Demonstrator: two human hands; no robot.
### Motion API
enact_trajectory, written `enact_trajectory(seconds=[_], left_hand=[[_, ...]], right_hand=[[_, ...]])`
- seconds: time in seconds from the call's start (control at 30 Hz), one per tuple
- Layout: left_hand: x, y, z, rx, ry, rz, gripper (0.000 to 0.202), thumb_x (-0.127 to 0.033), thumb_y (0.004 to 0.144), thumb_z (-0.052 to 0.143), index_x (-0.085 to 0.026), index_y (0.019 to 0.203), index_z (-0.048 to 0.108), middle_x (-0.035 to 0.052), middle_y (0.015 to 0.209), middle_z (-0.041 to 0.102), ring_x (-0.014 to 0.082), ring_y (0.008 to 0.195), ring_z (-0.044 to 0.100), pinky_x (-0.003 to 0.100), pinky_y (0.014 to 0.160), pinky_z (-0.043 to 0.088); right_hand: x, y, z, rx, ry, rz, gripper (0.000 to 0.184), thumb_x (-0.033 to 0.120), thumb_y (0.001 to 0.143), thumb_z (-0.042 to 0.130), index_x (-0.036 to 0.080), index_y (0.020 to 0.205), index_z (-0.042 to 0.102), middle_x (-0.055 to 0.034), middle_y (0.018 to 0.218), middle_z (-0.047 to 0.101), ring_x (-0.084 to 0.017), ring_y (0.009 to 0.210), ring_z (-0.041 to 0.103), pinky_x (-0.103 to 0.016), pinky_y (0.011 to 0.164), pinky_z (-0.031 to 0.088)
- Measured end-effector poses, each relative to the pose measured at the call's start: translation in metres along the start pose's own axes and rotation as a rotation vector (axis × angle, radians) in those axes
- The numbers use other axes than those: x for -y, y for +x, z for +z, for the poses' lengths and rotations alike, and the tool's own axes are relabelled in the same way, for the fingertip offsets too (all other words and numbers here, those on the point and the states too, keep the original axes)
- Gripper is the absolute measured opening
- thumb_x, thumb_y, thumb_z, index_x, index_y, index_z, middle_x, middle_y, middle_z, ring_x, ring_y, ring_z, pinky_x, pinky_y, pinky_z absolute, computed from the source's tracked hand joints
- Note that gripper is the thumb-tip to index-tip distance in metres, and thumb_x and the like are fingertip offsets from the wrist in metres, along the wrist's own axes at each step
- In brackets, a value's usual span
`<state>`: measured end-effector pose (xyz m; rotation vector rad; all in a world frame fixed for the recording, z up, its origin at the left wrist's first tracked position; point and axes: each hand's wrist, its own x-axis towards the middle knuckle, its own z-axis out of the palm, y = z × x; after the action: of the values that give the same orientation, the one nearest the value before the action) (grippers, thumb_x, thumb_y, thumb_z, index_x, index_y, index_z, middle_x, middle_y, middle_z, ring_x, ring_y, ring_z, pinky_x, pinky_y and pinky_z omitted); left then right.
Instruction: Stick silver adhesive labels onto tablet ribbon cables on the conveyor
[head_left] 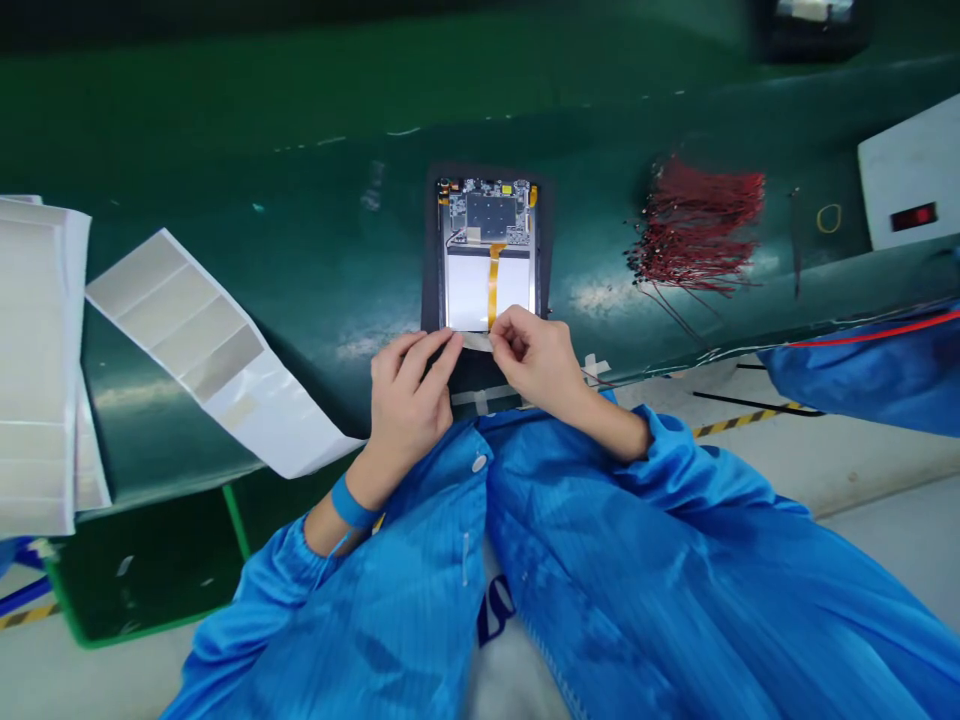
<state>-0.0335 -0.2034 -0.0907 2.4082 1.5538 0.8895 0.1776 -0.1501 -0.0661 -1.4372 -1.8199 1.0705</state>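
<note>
At one tablet: two hands, one strip.

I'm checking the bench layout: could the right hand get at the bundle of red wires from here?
Probably yes: the right hand is at the lower edge of the open device, but the red wires lie on its side, with nothing visible standing between.
</note>
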Motion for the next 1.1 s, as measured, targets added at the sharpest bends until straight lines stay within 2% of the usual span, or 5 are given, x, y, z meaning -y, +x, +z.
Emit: enact_trajectory(seconds=[0.3,0.6,0.83,1.0,1.1], left_hand=[[0.000,0.005,0.010,0.133,0.027,-0.013,0.049,-0.011,0.101,0.049,-0.022,0.144,0.070,0.0132,0.140,0.070,0.0327,0.127,0.056,0.050,0.102,0.043],[-0.003,0.002,0.014,0.063,0.109,0.017,0.048,-0.011,0.102,0.050,-0.021,0.145,0.068,0.0112,0.139,0.072,0.0321,0.124,0.058,0.048,0.097,0.040],[-0.003,0.000,0.016,0.062,0.084,0.012,0.051,-0.010,0.100,0.051,-0.022,0.147,0.066,0.0115,0.140,0.071,0.0327,0.123,0.059,0.048,0.098,0.038],[-0.004,0.001,0.017,0.065,0.084,0.006,0.052,-0.010,0.100,0.050,-0.022,0.148,0.065,0.0121,0.140,0.071,0.0324,0.121,0.059,0.048,0.098,0.038],[-0.005,0.001,0.017,0.074,0.092,-0.008,0.052,-0.011,0.100,0.050,-0.023,0.149,0.065,0.0123,0.141,0.070,0.0320,0.121,0.059,0.048,0.098,0.038]], right_hand=[[0.000,0.003,0.000,0.017,-0.142,0.037,0.006,0.020,0.090,0.055,0.023,0.086,0.054,0.0040,0.070,0.061,-0.012,0.061,0.054,-0.027,0.067,0.040],[0.001,0.011,-0.005,0.051,-0.426,0.103,0.008,0.016,0.086,0.059,0.023,0.083,0.056,-0.0003,0.067,0.063,-0.017,0.061,0.056,-0.030,0.066,0.036],[0.002,0.010,-0.026,-0.024,-0.321,0.093,0.010,0.017,0.087,0.058,0.023,0.081,0.054,0.0016,0.065,0.062,-0.014,0.058,0.054,-0.029,0.064,0.036],[0.007,0.005,-0.023,0.073,-0.320,0.127,0.007,0.021,0.089,0.061,0.022,0.082,0.059,0.0009,0.066,0.064,-0.015,0.059,0.056,-0.030,0.065,0.036],[0.006,0.005,-0.017,0.083,-0.359,0.138,0.010,0.026,0.091,0.064,0.022,0.084,0.060,0.0009,0.065,0.063,-0.016,0.060,0.057,-0.031,0.065,0.035]])
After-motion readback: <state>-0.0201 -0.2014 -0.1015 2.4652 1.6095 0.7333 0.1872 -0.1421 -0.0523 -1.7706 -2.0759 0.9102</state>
